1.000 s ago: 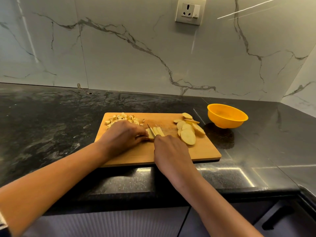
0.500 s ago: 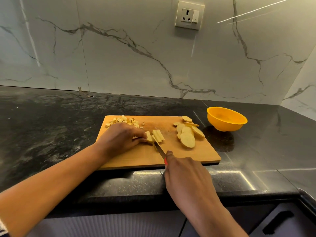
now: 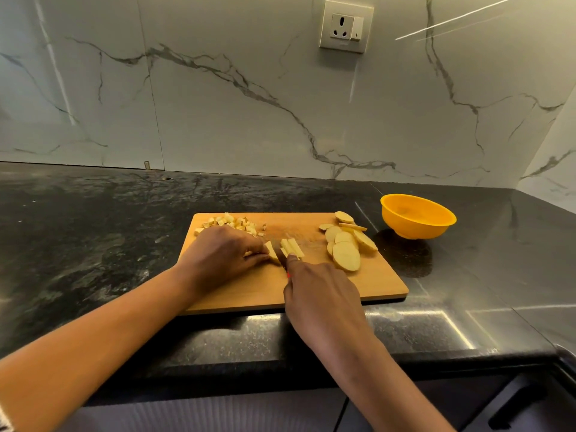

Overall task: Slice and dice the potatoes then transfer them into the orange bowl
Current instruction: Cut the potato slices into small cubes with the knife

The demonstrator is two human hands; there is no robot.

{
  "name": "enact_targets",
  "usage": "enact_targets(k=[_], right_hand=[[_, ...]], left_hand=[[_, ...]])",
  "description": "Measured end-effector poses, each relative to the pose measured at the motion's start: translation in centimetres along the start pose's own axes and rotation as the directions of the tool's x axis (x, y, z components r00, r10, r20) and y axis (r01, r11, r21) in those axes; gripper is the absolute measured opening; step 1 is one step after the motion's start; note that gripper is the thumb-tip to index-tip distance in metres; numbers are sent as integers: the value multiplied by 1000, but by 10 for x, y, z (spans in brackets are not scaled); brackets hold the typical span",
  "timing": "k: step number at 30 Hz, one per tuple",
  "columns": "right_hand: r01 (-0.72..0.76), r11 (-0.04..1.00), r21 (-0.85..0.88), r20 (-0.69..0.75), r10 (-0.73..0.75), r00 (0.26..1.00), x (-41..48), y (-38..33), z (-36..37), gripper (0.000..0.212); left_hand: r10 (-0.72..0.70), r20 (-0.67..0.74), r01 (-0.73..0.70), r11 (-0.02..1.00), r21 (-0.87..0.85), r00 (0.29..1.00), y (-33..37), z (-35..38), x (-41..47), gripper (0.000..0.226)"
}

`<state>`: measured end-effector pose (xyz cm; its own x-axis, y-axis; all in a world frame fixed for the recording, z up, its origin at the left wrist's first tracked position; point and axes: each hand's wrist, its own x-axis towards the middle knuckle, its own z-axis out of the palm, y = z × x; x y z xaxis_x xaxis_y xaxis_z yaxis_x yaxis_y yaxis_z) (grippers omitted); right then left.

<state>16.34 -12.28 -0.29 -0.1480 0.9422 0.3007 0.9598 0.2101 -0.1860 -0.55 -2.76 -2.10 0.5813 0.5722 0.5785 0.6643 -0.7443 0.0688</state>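
On the wooden cutting board (image 3: pixel 367 288), my left hand (image 3: pixel 223 255) pinches a small stack of potato strips (image 3: pixel 288 249) at the board's middle. My right hand (image 3: pixel 321 294) grips a red-handled knife (image 3: pixel 282 260), its blade down among the strips; most of the handle is hidden in my fist. Round potato slices (image 3: pixel 344 244) lie overlapped on the board's right side. A heap of diced potato (image 3: pixel 232 226) sits at the far left corner. The orange bowl (image 3: pixel 417 219) stands on the counter right of the board and looks empty.
The board lies near the front edge of a black stone counter (image 3: pixel 93 244). A marble-patterned wall with a power socket (image 3: pixel 344 26) rises behind. Cabinet fronts with a dark handle (image 3: pixel 517 406) run below the counter.
My right hand drew the knife back toward me half a second ago, then pushed it forward again into the strips. My left hand has stayed on the stack.
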Motion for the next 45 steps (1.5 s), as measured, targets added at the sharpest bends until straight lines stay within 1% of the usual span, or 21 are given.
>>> enact_targets(k=[5,8,10,13,15,18,19,22,26,29,32,35,36,37,40,41,43,45], right_hand=[[4,998,-63,60,0,998,2,-9,0,45],[24,994,-110,110,-12,994,4,-17,-1,44],[23,993,-117,154,-5,988,12,-21,-2,41],[23,993,-112,175,-3,985,15,-20,-3,41],[50,992,-113,171,-30,985,4,-17,-2,46],[77,991,-113,160,-58,985,-18,-10,-3,55],[74,992,-107,164,-56,985,-23,-7,-5,56],[66,995,-77,184,-50,982,-31,-1,-13,54],[52,997,-65,151,-42,988,-27,0,-6,55],[30,998,-50,112,-24,993,-20,0,5,54],[23,1000,-1,44,-23,999,-19,3,7,53],[16,998,54,-55,-13,998,-17,11,1,50],[7,998,68,-81,-2,997,-14,15,-1,49],[-7,997,79,-101,15,995,-9,19,-3,48],[-80,992,98,-165,95,982,13,33,-5,48],[-102,991,91,-188,118,975,21,37,-4,49],[-123,989,80,-225,138,965,33,44,-2,49],[-129,988,85,-229,146,963,39,47,2,50]], left_hand=[[21,-13,-21,1000,10,1000,-1,1,0,42],[19,-16,-19,1000,16,1000,-1,2,1,45],[12,-12,-12,1000,22,1000,-2,4,1,49],[22,-24,-21,999,24,999,-3,4,2,47],[32,-20,-31,999,17,999,-3,3,2,42],[38,-7,-38,999,20,999,-3,2,2,20],[41,-10,-40,999,25,999,-2,2,2,16],[25,-10,-25,1000,13,1000,0,1,2,15],[-46,11,46,998,-53,999,0,-1,2,19],[-59,21,61,995,-79,998,1,-2,2,19],[-74,35,77,993,-90,997,1,-2,2,17],[-89,27,91,991,-99,996,-1,-1,2,17],[-94,24,96,990,-108,995,0,-1,2,19],[-106,27,108,987,-121,994,0,-2,2,26],[-133,47,139,980,-139,990,1,-4,2,67],[-140,70,149,978,-144,988,2,-4,4,76],[-168,177,195,970,-147,970,7,-5,8,88],[-209,343,256,962,-97,916,13,-3,17,102]])
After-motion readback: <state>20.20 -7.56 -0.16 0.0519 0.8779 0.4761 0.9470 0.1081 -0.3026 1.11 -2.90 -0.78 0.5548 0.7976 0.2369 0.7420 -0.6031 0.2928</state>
